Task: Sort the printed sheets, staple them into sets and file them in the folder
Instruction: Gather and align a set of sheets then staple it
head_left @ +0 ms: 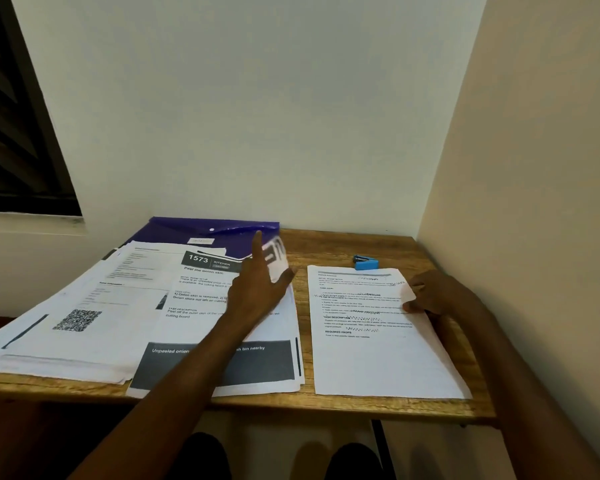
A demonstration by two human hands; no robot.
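Printed sheets lie in overlapping piles on the wooden table (357, 407). The middle pile (201, 306) shows a page headed "1573 Kitchen". My left hand (260, 289) rests on that pile and lifts the top right corner of a sheet (277, 259), which curls up and is blurred. A separate set of text pages (371, 358) lies to the right; my right hand (437, 294) pinches its right edge, thumb on top. A purple snap folder (219, 230) lies closed at the back, partly under the sheets. A small blue stapler (365, 262) sits behind the right set.
A further spread of sheets with a QR code page (77, 320) covers the table's left side and overhangs the front edge. Walls close in the table at the back and right. A dark window (14, 133) is at upper left. My knees show below the table.
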